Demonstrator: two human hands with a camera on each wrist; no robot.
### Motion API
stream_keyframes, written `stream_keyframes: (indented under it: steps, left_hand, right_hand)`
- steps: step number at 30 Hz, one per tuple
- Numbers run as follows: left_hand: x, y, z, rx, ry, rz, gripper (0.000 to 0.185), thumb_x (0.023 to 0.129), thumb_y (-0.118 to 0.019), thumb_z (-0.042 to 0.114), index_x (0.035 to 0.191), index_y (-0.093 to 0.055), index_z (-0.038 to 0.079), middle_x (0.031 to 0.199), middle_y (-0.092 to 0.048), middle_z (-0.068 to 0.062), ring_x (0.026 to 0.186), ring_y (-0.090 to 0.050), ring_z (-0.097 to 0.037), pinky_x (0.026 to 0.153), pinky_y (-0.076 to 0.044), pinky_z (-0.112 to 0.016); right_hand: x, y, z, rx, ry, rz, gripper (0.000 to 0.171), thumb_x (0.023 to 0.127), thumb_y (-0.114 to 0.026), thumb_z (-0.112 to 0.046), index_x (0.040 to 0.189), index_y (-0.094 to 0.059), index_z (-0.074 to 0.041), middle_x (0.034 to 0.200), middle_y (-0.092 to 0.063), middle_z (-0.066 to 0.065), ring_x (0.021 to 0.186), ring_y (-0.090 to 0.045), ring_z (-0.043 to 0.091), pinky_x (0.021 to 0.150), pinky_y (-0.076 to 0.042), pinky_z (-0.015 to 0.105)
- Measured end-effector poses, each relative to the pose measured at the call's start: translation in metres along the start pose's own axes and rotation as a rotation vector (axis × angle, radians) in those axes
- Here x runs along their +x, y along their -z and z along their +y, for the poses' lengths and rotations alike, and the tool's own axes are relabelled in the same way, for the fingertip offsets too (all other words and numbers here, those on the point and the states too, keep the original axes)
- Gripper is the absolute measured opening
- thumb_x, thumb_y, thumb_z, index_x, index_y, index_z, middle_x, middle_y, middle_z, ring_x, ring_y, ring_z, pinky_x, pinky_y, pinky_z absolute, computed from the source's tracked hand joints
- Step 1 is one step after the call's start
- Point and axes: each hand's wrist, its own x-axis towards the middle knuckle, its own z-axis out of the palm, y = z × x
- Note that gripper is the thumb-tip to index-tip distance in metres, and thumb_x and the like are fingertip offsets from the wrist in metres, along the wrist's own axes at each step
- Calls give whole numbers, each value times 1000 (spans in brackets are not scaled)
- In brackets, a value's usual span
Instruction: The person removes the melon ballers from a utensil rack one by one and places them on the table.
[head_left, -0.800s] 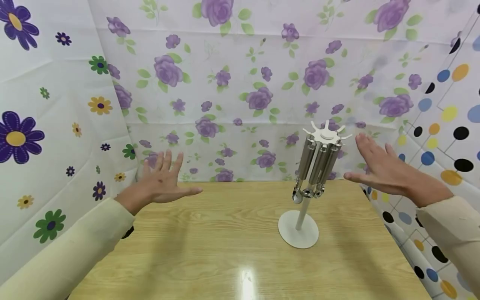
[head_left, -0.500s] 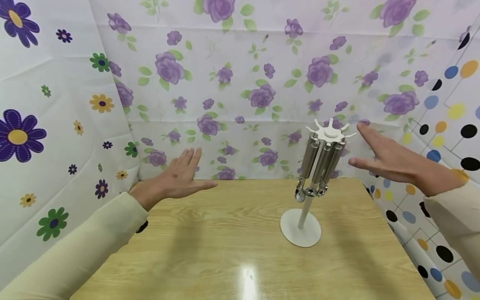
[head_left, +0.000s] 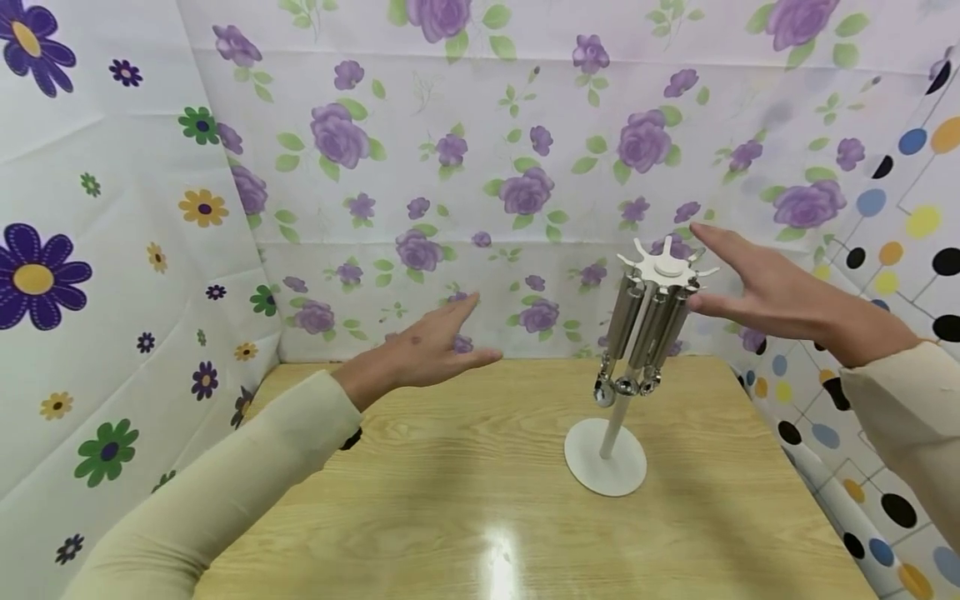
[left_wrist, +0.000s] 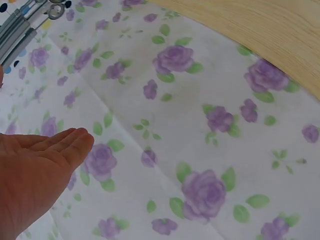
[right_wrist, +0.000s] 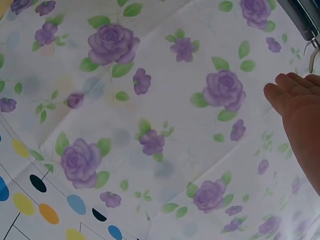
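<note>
We bring our right hand [head_left: 757,279], fingers spread, beside the utensil rack [head_left: 648,329]; left hand [head_left: 427,350], flat, should steady its far side.

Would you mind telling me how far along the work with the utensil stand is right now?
Nothing looks done: the metal utensils all hang from the white stand on the wooden table. In hand: the right hand reaches open beside the stand's top; the left hand hovers open, apart. Grasping anything remains.
</note>
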Motion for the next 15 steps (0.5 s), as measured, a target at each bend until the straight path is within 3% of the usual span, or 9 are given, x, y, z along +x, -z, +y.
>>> stream_keyframes:
  steps: [5, 15]
  left_hand:
    - [17, -10, 17, -70, -76, 40, 91, 97, -58, 55, 160, -14, 7, 162, -24, -13, 148, -27, -26, 116, -32, -46]
    - [46, -27, 48, -227, -138, 110, 75, 99, -64, 40, 157, -29, 10, 153, -44, -11, 137, -46, -25, 110, -41, -37]
  right_hand:
    - [5, 1, -3, -15, 5, -7, 94, 95, -69, -35, 162, -6, -19, 165, -7, 20, 148, -10, 48, 110, -16, 74]
    - [14, 0, -10, -29, 6, -8, 93, 96, -66, -40, 162, -7, -15, 165, -8, 17, 149, -11, 44, 113, -15, 69]
